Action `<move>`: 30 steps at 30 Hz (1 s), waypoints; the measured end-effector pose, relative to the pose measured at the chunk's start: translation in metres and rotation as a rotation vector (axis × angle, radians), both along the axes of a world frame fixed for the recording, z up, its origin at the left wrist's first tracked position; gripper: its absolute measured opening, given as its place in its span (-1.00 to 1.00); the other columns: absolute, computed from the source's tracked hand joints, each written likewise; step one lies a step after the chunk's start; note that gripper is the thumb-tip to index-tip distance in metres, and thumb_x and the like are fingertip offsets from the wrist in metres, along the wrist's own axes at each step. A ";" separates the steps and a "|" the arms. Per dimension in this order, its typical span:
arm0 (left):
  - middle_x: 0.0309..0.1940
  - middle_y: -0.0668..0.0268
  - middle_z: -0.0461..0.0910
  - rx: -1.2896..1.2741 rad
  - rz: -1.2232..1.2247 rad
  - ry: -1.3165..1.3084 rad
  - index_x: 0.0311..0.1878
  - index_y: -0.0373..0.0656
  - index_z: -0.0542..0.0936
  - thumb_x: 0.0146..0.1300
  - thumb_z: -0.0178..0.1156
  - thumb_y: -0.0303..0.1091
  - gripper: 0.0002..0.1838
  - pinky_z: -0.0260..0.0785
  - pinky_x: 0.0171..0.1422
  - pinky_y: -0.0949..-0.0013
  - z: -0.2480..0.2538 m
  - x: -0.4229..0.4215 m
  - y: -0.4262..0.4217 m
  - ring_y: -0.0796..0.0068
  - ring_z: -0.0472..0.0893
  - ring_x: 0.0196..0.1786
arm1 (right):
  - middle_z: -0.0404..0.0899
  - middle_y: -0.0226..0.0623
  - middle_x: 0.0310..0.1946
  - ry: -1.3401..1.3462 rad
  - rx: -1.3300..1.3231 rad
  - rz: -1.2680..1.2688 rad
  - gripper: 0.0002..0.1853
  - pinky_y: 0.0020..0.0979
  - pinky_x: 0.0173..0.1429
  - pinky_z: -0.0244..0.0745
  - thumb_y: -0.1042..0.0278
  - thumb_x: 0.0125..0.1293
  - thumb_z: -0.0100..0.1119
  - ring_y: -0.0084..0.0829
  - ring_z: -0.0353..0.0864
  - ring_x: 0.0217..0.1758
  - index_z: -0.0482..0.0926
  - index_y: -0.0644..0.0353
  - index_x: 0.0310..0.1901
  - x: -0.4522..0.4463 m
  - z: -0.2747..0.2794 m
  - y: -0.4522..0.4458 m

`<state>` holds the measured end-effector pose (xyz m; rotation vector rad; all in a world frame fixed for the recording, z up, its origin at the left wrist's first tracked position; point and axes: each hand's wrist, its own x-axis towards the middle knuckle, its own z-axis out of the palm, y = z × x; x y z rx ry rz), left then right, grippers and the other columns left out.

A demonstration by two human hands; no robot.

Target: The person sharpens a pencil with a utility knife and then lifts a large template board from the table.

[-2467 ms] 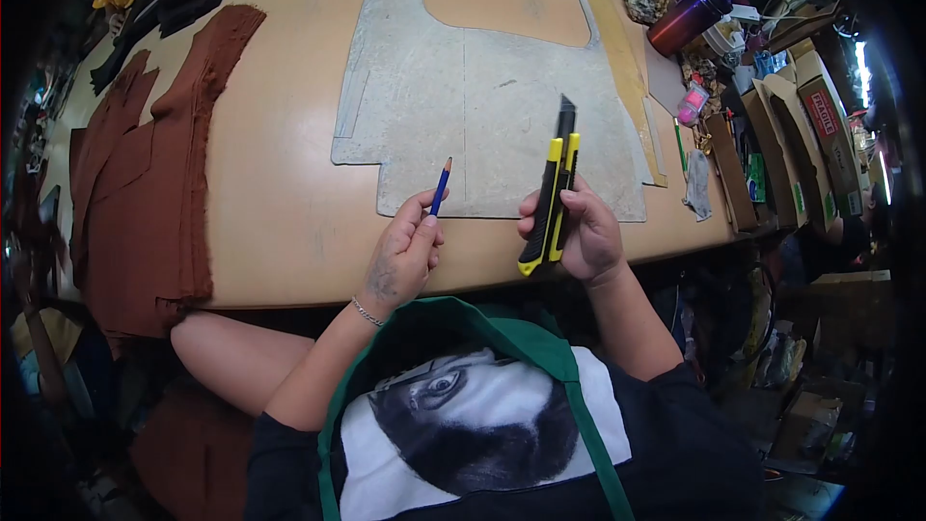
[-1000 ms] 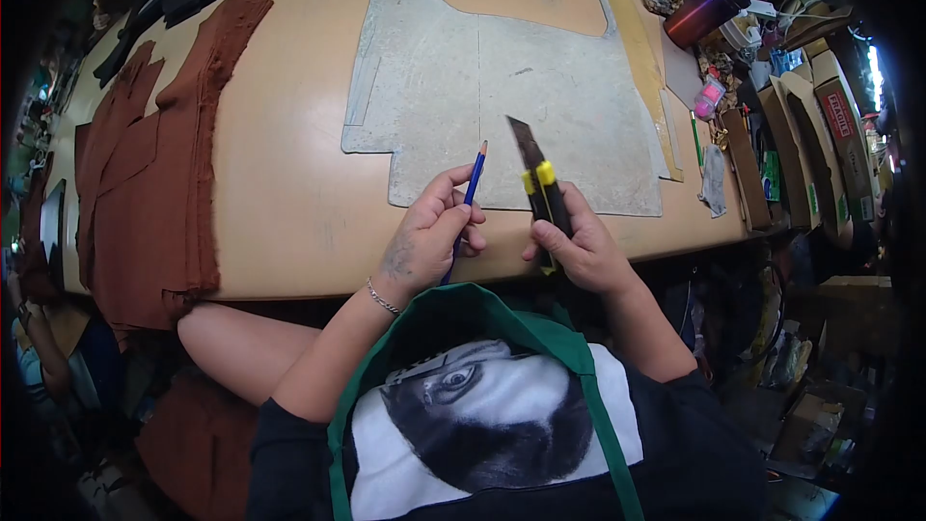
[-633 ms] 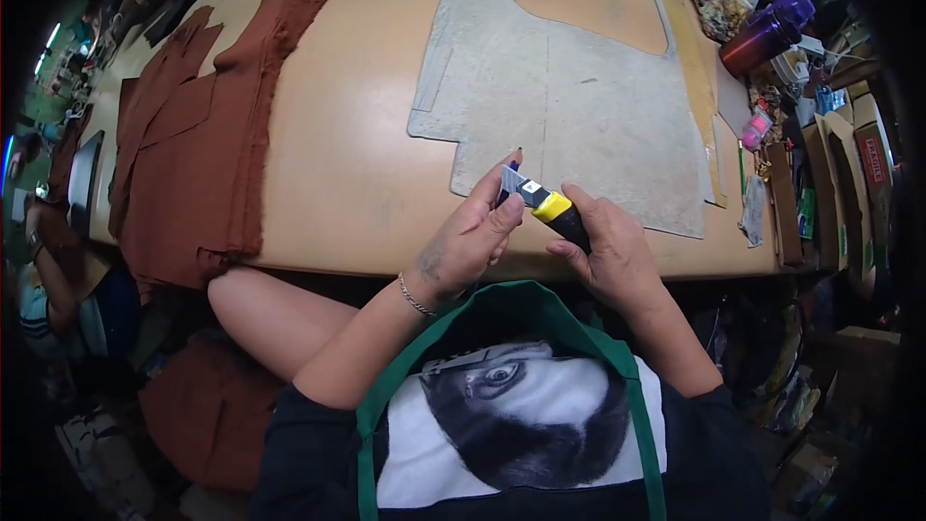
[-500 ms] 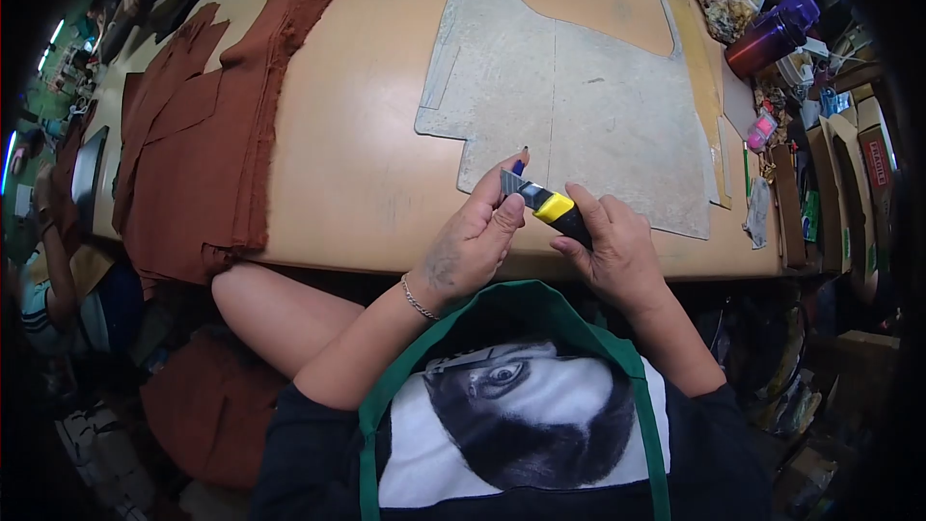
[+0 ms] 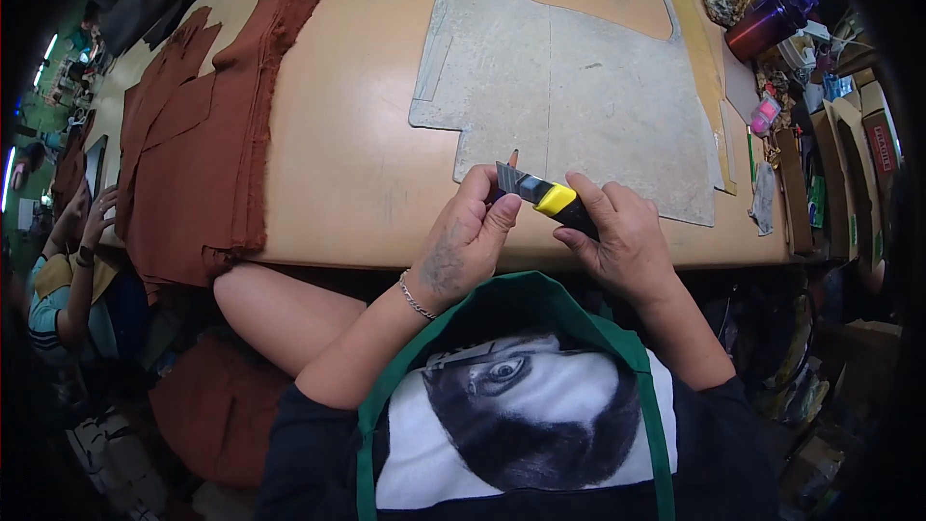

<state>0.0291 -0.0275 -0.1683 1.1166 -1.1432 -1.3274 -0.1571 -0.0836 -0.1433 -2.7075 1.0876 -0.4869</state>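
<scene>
Above the table's near edge, my right hand [image 5: 622, 236] grips a yellow-and-black snap-off cutter knife [image 5: 557, 201] by its handle. The wide segmented blade points left and up toward my left hand [image 5: 465, 236]. My left hand is closed around a pencil, its bare wood and dark tip [image 5: 514, 157] sticking up past the index finger. Most of the pencil's body is hidden by the fingers and the blade. The blade lies right at the pencil, close to my left thumb. Beyond both hands lies a large grey pattern board [image 5: 617, 116] with a cut-out curve.
Stacked rust-brown fabric pieces [image 5: 207, 145] lie on the left of the table [image 5: 357, 87]. A purple bottle [image 5: 767, 24], a yellowish strip [image 5: 709, 68] and cardboard boxes [image 5: 854, 169] are at the right. Another person's hands [image 5: 92, 217] show at the far left.
The knife and both hands have shifted slightly, with the pencil now more behind the blade and its tip a little to the left. The other person's hands have come up nearer the brown fabric.
</scene>
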 end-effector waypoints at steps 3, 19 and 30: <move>-0.50 0.47 0.29 0.026 0.015 0.032 0.07 -0.21 0.23 0.30 -0.13 -0.24 -0.66 0.12 -0.55 0.75 0.006 -0.003 0.002 0.82 0.23 -0.61 | 0.29 -0.31 -0.55 -0.026 0.019 0.009 -0.46 -0.30 -0.44 0.21 -0.01 0.02 0.13 -0.31 0.34 -0.52 0.33 0.01 0.04 -0.001 -0.004 0.000; -0.60 0.52 0.26 0.026 0.104 -0.052 -0.02 -0.20 0.31 0.32 -0.16 -0.21 -0.70 0.02 -0.59 0.74 -0.002 -0.008 0.005 0.86 0.16 -0.63 | 0.30 -0.33 -0.54 0.014 0.041 -0.002 -0.48 -0.29 -0.42 0.21 -0.01 0.02 0.13 -0.31 0.36 -0.51 0.34 0.01 0.01 0.000 -0.006 0.005; -0.52 0.54 0.31 -0.001 0.190 -0.213 -0.18 -0.29 0.41 0.29 -0.08 -0.18 -0.69 0.10 -0.29 0.71 0.000 -0.007 0.005 0.80 0.21 -0.43 | 0.29 -0.34 -0.56 -0.007 0.028 -0.001 -0.49 -0.30 -0.43 0.20 0.00 0.03 0.13 -0.32 0.35 -0.52 0.34 0.01 0.01 0.000 -0.007 0.004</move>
